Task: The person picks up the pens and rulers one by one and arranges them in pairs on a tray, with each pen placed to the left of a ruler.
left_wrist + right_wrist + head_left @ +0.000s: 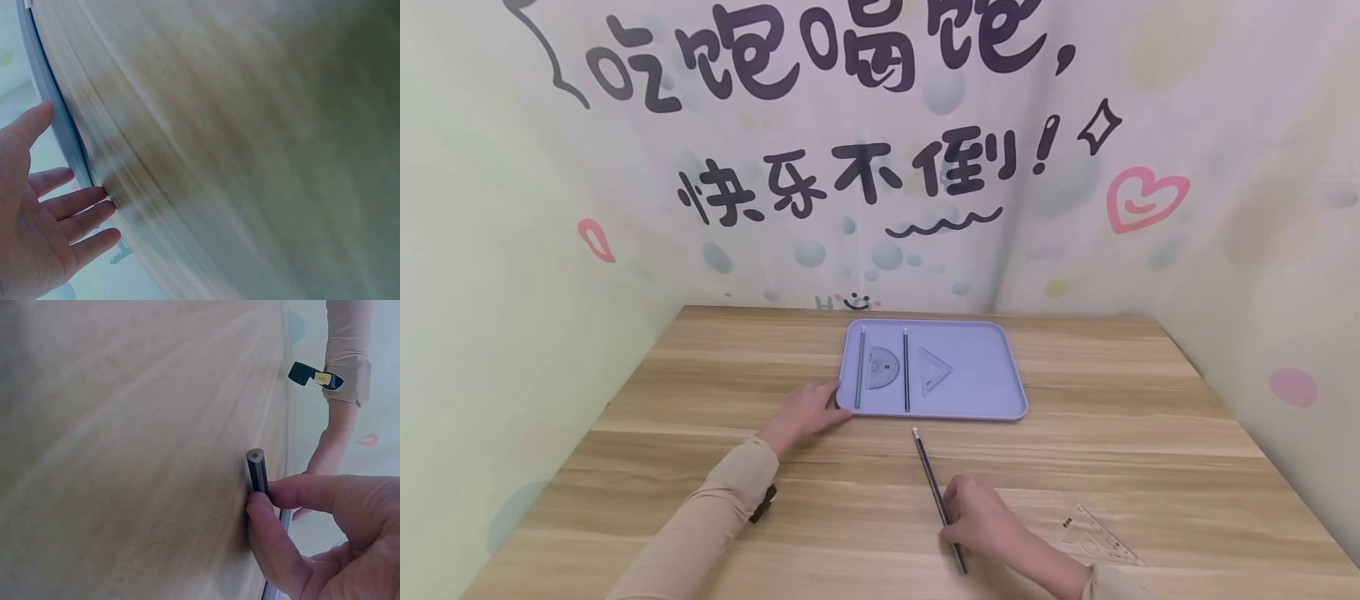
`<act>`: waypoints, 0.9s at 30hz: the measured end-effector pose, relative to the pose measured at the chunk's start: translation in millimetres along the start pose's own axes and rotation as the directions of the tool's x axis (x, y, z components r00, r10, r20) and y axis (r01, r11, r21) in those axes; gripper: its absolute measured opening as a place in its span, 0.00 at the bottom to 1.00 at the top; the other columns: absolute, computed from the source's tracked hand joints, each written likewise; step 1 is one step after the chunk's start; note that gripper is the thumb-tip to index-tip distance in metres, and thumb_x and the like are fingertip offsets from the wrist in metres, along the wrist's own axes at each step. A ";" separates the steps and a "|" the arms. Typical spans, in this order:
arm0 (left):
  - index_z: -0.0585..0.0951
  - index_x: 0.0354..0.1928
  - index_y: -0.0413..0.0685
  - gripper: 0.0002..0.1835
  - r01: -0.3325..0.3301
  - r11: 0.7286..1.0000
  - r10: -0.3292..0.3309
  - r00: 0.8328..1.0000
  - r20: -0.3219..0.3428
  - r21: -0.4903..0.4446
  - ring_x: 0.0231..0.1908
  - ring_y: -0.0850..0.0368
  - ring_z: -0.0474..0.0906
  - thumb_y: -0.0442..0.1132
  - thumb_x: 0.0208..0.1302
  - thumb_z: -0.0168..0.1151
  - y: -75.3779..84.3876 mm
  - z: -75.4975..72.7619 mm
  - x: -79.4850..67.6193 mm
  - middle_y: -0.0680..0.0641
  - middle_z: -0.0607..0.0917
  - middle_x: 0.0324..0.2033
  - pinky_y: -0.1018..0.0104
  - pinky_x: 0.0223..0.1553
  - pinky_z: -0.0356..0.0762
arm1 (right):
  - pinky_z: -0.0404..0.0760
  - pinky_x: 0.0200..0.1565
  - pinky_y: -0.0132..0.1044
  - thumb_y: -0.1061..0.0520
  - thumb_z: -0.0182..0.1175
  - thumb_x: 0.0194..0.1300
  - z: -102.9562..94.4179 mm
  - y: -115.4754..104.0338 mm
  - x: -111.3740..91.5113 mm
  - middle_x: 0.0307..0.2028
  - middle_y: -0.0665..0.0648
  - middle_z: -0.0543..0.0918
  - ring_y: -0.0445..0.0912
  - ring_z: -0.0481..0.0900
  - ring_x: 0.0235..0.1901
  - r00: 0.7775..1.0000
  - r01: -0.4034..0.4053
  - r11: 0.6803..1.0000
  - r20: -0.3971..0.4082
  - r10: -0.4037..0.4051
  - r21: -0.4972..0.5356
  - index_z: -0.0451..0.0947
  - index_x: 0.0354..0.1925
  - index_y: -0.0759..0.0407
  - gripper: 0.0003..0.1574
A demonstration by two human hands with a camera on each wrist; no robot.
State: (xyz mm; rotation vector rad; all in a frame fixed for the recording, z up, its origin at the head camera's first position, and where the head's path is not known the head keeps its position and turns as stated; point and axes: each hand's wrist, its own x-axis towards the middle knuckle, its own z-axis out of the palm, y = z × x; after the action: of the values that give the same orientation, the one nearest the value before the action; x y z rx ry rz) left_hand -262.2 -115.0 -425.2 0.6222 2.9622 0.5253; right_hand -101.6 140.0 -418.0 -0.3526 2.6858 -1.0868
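Between thumb and fingers, my right hand (981, 517) pinches a dark pencil (931, 477) low over the table, its white-tipped end toward the tray. In the right wrist view the pencil's flat unsharpened end (255, 454) faces the camera. My left hand (805, 412) touches the lower left corner of the lavender tray (977, 415), fingers mostly straight in the left wrist view. Inside the tray lie a teal pencil (861, 367), a clear protractor (883, 367), a dark pencil (906, 371) and a small clear set square (935, 370), side by side.
A second clear set square (1097, 537) lies on the wooden table (737, 358) beside my right forearm. Behind the table's far edge rises a wall covering (820, 250) with large black lettering. A black wrist device (763, 504) sits on my left sleeve.
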 end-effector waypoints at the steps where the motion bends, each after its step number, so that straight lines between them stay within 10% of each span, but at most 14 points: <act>1: 0.71 0.57 0.40 0.31 0.001 1.000 -0.001 1.000 -0.001 -0.001 0.50 0.44 0.74 0.52 0.56 0.61 0.0 -0.1 0.0 0.39 0.79 0.49 0.53 0.53 0.71 | 0.71 0.12 0.26 0.70 0.66 0.39 -1.2 -0.2 0.5 0.12 0.49 0.74 0.37 0.71 0.10 1.000 -0.009 1.000 0.019 0.009 0.010 0.72 0.36 0.74 0.22; 16: 0.73 0.55 0.40 0.29 -0.027 0.999 0.028 0.999 -0.022 0.017 0.47 0.46 0.76 0.52 0.56 0.62 -0.6 -0.8 -1.3 0.40 0.81 0.46 0.54 0.51 0.72 | 0.79 0.19 0.30 0.65 0.61 0.48 -28.0 9.0 6.0 0.17 0.53 0.77 0.39 0.76 0.15 0.944 -0.232 0.893 0.310 0.112 0.385 0.72 0.31 0.66 0.09; 27: 0.72 0.56 0.40 0.31 -0.031 0.999 0.031 0.999 -0.010 0.032 0.48 0.46 0.76 0.53 0.56 0.61 -0.5 -1.7 -1.6 0.40 0.80 0.47 0.55 0.51 0.72 | 0.79 0.20 0.28 0.65 0.58 0.48 -59.3 8.0 21.0 0.19 0.53 0.77 0.39 0.76 0.17 0.947 -0.249 0.863 0.299 0.120 0.440 0.71 0.35 0.70 0.14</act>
State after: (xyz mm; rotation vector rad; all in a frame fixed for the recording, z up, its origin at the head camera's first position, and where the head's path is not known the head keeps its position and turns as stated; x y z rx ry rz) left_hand -261.2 -116.6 -423.8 0.6710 2.9809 0.4867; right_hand -139.9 177.8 -384.5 -0.1289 2.0820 -1.4655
